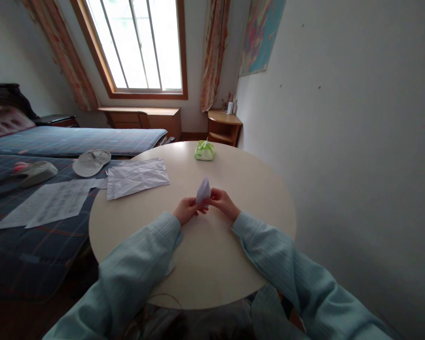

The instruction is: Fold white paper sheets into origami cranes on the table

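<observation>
A small piece of folded white paper [203, 190], pointed at the top, is held upright above the round table [205, 255]. My left hand [187, 209] grips its lower left side, with the thumb across the front. My right hand [224, 202] pinches its right edge. Both hands are closed on the paper, and the fingertips behind it are partly hidden. To the left on the table lie crumpled white sheets [138, 178]. Beyond the hands sits a green tissue pack [204, 150].
On the bed [71, 257] at left are printed sheets [62, 200], a pale cap [91, 163] and a grey-white object [38, 173]. A white wall [357, 156] runs along the right. A corner shelf [225, 118] and a desk [141, 112] stand past the table.
</observation>
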### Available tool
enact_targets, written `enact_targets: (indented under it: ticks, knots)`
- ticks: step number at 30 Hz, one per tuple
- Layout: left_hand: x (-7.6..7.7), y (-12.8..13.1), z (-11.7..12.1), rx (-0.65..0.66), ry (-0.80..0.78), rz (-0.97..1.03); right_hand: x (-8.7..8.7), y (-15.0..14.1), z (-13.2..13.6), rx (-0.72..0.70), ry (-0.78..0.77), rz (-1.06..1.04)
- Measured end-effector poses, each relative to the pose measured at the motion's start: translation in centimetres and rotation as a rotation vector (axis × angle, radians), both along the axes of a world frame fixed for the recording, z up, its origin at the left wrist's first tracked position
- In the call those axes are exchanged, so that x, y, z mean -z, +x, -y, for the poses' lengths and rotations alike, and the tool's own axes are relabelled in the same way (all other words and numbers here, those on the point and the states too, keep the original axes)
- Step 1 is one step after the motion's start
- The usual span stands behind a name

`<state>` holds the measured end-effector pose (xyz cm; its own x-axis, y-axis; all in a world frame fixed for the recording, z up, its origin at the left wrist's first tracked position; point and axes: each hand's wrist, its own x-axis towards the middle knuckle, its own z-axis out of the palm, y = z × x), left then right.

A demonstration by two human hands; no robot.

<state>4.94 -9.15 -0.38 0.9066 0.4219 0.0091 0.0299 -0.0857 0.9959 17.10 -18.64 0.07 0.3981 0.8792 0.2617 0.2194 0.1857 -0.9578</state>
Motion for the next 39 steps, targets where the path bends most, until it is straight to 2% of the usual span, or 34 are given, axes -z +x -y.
enact_targets:
  ticks: [4,10,16,22,32,39]
  knots:
    - [0.07,-0.05,-0.21,-0.011,0.018,-0.017,-0.22,-0.08,0.13,-0.022,0.015,-0.014]
    - [-0.28,-0.17,-0.1,-0.011,0.031,-0.039,-0.16,-0.19,0.09,0.018,0.005,-0.1]
    - [-0.41,-0.21,0.11,0.001,0.069,-0.033,-0.08,-0.2,0.12,0.049,-0.01,-0.077]
    - [-0.31,-0.1,0.15,-0.023,0.098,-0.027,-0.31,-0.3,0.09,0.01,0.026,-0.075]
    - [-0.26,-0.42,0.27,-0.002,0.313,-0.017,-0.7,-0.68,0.44,-0.152,-0.013,-0.103]
    - [0.08,-0.31,0.26,-0.02,0.43,0.029,-0.96,-0.92,0.58,-0.16,-0.004,-0.064]
